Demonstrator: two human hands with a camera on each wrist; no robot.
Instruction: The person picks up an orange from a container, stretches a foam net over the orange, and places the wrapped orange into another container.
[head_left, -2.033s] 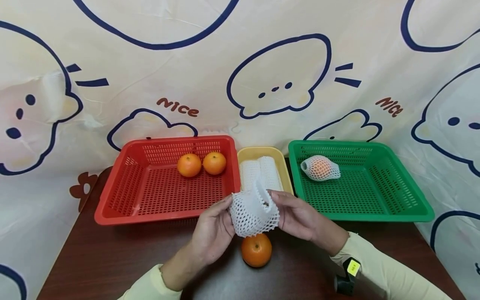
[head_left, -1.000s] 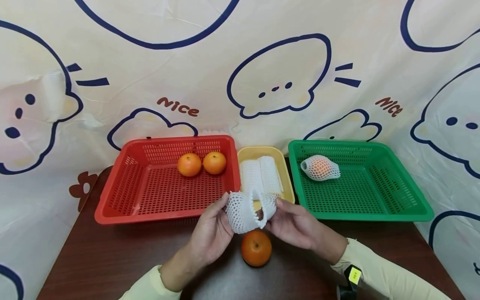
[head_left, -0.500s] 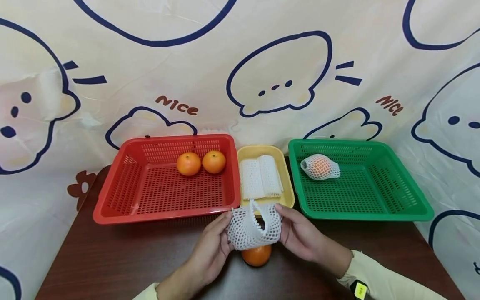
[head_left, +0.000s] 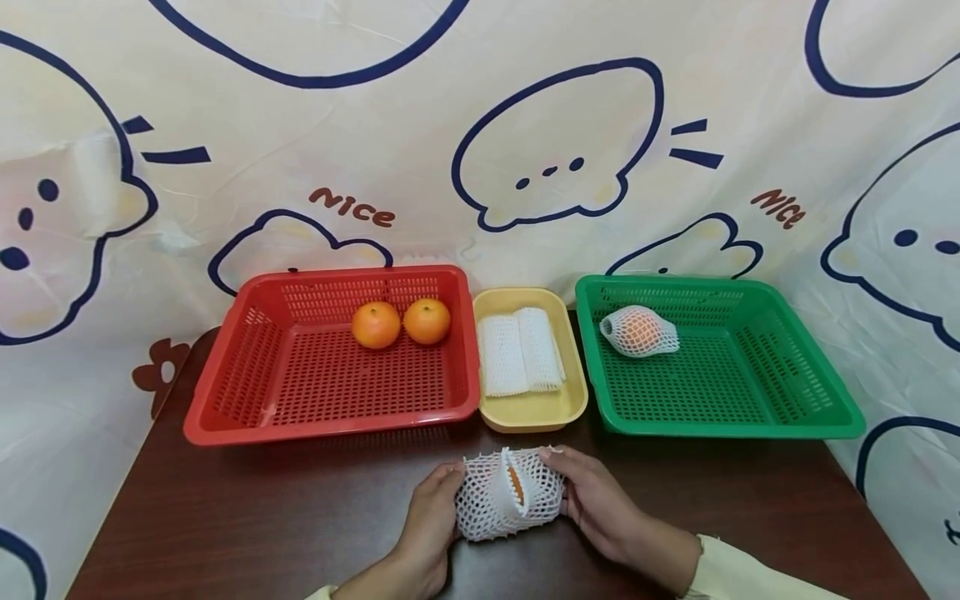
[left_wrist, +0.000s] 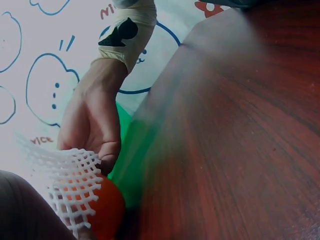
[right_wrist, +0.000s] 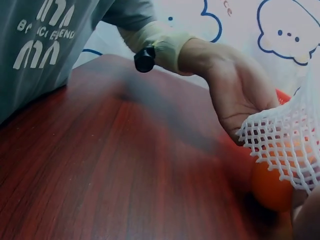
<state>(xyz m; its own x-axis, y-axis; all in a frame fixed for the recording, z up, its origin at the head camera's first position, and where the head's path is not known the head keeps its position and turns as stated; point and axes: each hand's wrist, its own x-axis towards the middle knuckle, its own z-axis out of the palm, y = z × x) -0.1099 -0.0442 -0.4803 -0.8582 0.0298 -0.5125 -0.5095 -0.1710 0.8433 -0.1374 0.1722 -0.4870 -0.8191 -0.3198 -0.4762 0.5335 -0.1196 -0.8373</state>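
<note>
Currently, in the head view, the left hand [head_left: 427,529] and right hand [head_left: 603,512] each grip one side of the white foam net sleeve [head_left: 483,500], which sits over the orange [head_left: 516,485] in front of the yellow tray [head_left: 528,412]. The upper slot stands narrow. Uneven pull between the hands could skew the sleeve and leave one side uncovered; excess pull could tear the mesh.

In the left wrist view, the right hand pinches the sleeve, and the orange's side shows bare below the mesh. If the lower edge folds inward, it would likely snag on the peel.

In the right wrist view, the left hand grips the opposite side. The orange appears to rest on the worktop [right_wrist: 125,175]; sideways pressure could roll it. Far-side coverage cannot be determined.
</note>
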